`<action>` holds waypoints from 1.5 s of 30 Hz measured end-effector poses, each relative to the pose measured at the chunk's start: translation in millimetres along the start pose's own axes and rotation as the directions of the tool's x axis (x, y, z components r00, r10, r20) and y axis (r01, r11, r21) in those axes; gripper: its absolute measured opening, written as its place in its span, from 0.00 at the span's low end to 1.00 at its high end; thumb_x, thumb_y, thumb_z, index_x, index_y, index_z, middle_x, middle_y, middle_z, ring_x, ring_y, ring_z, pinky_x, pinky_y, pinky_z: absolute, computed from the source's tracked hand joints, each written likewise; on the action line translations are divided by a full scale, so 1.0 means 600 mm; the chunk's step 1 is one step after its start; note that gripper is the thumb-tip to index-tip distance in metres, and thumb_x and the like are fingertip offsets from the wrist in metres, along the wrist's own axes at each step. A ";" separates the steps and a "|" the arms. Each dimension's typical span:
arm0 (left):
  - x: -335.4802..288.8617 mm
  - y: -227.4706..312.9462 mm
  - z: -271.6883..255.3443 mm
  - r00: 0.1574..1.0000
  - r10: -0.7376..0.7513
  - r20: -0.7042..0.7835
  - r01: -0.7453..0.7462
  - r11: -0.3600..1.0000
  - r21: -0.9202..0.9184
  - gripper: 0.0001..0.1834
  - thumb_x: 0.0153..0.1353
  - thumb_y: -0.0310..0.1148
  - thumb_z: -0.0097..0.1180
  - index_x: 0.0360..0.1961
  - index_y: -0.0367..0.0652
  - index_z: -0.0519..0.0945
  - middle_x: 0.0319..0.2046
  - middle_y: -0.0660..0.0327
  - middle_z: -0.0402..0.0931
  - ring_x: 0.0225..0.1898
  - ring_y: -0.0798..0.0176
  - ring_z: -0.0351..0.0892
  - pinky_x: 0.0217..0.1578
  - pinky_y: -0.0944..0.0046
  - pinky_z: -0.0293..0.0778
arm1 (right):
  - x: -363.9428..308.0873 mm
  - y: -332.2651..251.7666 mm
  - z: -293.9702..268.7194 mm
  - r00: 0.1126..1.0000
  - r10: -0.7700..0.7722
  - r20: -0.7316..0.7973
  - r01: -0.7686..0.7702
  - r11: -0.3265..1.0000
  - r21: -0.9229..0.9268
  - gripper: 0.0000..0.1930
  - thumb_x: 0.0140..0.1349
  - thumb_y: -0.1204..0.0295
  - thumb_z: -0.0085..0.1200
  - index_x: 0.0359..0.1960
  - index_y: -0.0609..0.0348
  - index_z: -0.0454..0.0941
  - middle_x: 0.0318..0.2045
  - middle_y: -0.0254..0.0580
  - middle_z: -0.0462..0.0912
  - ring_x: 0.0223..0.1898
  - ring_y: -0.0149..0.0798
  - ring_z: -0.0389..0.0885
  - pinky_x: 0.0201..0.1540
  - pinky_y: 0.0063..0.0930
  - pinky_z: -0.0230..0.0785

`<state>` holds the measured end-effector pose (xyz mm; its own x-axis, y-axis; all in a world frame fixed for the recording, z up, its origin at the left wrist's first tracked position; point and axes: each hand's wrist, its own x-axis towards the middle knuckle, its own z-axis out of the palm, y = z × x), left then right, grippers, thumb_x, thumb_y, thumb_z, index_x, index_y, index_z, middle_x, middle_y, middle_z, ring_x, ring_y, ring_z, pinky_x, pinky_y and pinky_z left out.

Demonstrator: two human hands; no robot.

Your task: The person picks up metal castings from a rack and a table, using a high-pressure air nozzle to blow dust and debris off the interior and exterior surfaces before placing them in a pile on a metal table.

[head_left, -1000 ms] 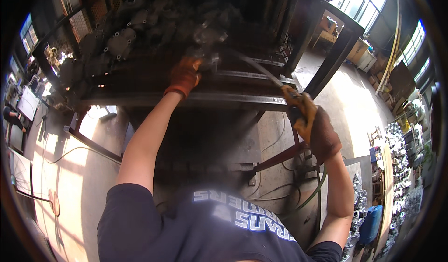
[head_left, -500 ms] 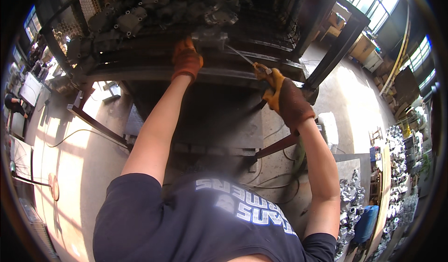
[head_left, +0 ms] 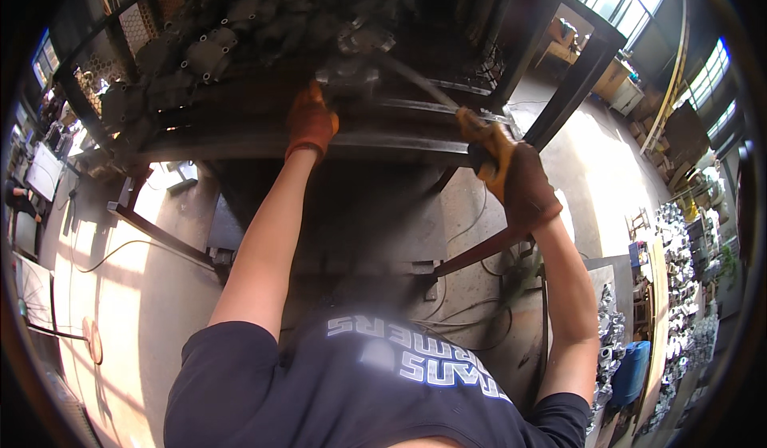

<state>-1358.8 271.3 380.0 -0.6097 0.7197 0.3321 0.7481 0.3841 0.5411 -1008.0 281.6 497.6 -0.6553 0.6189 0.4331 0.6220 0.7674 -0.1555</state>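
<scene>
My left hand (head_left: 312,124), in an orange work glove, is closed at the near side of a grey metal casting (head_left: 348,73) over the dark metal bench (head_left: 367,142); its fingertips are partly lost in shadow. To the right, my right hand (head_left: 515,168), in a brown and yellow glove, is wrapped around a hand tool with a long thin metal rod (head_left: 425,85). The rod slants up and left toward the castings. Its tip is blurred, so contact cannot be told. Beyond lies a heap of grey castings (head_left: 209,55) in deep shade.
Dark frame posts (head_left: 569,81) rise at both sides of the bench. Hoses (head_left: 471,320) lie on the floor below. More castings (head_left: 679,288) are piled at the far right, near a blue container (head_left: 630,373). A white-topped table (head_left: 46,160) stands at the far left.
My right hand has drawn back to the right with the rod tool, and more of the rod shows. My left hand and the casting have come slightly nearer and to the left.
</scene>
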 end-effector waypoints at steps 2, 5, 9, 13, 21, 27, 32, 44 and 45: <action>0.003 -0.008 0.002 1.000 -0.028 0.011 0.029 0.997 -0.067 0.37 0.53 0.32 0.63 0.64 0.41 0.64 0.55 0.50 0.70 0.59 0.48 0.68 0.60 0.54 0.65 | 0.012 -0.005 -0.016 0.999 0.001 -0.054 0.006 0.991 0.135 0.27 0.52 0.69 0.63 0.54 0.62 0.71 0.32 0.60 0.82 0.36 0.59 0.82 0.39 0.43 0.76; -0.003 -0.012 0.017 0.969 0.194 -0.150 -0.178 0.978 0.109 0.35 0.55 0.30 0.61 0.64 0.40 0.64 0.55 0.51 0.70 0.58 0.48 0.68 0.59 0.55 0.67 | 0.014 0.062 0.031 0.999 -0.046 -0.027 0.046 0.999 0.011 0.29 0.52 0.71 0.61 0.58 0.58 0.70 0.33 0.59 0.82 0.36 0.59 0.82 0.39 0.45 0.76; -0.018 0.006 -0.011 0.992 0.092 -0.080 -0.086 0.993 0.080 0.34 0.56 0.28 0.60 0.65 0.40 0.63 0.52 0.52 0.70 0.56 0.49 0.69 0.57 0.57 0.68 | 0.085 0.028 0.020 0.977 0.054 -0.207 -0.039 0.996 0.077 0.30 0.53 0.67 0.62 0.60 0.49 0.69 0.34 0.58 0.82 0.37 0.59 0.83 0.41 0.47 0.76; -0.020 0.021 -0.009 0.996 0.069 -0.065 -0.065 0.996 0.058 0.35 0.56 0.29 0.61 0.65 0.41 0.63 0.50 0.53 0.70 0.56 0.51 0.70 0.57 0.58 0.68 | 0.160 0.066 0.109 0.964 0.260 0.054 -0.256 0.963 -0.079 0.27 0.54 0.61 0.61 0.57 0.48 0.72 0.33 0.53 0.85 0.38 0.57 0.84 0.42 0.48 0.76; -0.017 -0.001 -0.006 0.989 0.126 -0.082 -0.119 0.989 0.089 0.39 0.55 0.34 0.60 0.69 0.48 0.60 0.57 0.51 0.71 0.58 0.47 0.71 0.56 0.56 0.70 | 0.177 0.058 0.147 0.996 0.070 -0.053 -0.066 0.994 0.084 0.27 0.56 0.61 0.57 0.60 0.45 0.70 0.36 0.53 0.84 0.41 0.58 0.83 0.44 0.46 0.75; -0.005 -0.011 0.007 0.986 0.118 -0.121 -0.110 0.992 0.066 0.36 0.56 0.31 0.59 0.68 0.49 0.63 0.57 0.52 0.71 0.58 0.48 0.71 0.57 0.57 0.69 | 0.188 0.055 0.144 0.992 0.110 0.066 -0.111 0.994 0.011 0.29 0.59 0.67 0.54 0.65 0.37 0.67 0.45 0.53 0.81 0.43 0.59 0.81 0.42 0.47 0.74; 0.040 0.015 -0.005 0.791 0.398 -0.465 -0.390 0.913 0.117 0.29 0.57 0.25 0.55 0.62 0.49 0.70 0.56 0.54 0.70 0.56 0.49 0.71 0.57 0.55 0.68 | 0.206 0.108 0.181 0.940 0.341 -0.017 -0.342 0.938 -0.050 0.29 0.59 0.66 0.55 0.64 0.34 0.67 0.43 0.52 0.82 0.42 0.59 0.81 0.41 0.47 0.75; 0.341 0.186 0.092 0.866 0.268 0.423 -0.458 0.765 0.452 0.24 0.49 0.42 0.63 0.50 0.48 0.81 0.53 0.52 0.78 0.57 0.51 0.76 0.55 0.50 0.71 | 0.189 0.107 0.154 0.888 0.420 0.187 -0.431 0.902 0.019 0.30 0.56 0.70 0.55 0.64 0.35 0.69 0.40 0.53 0.82 0.37 0.60 0.81 0.36 0.47 0.73; 0.359 0.160 0.110 0.837 0.313 0.449 -0.517 0.718 0.466 0.23 0.50 0.41 0.63 0.48 0.48 0.82 0.53 0.52 0.79 0.55 0.50 0.77 0.55 0.50 0.72 | 0.188 0.103 0.151 0.923 0.363 0.124 -0.370 0.929 0.032 0.32 0.56 0.71 0.55 0.65 0.34 0.68 0.42 0.52 0.81 0.38 0.61 0.81 0.36 0.47 0.73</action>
<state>-1401.1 501.1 452.5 -0.1592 0.9821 0.1005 0.9745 0.1726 -0.1431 -1082.2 413.8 456.5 -0.4322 0.8712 0.2330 0.8061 0.4890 -0.3332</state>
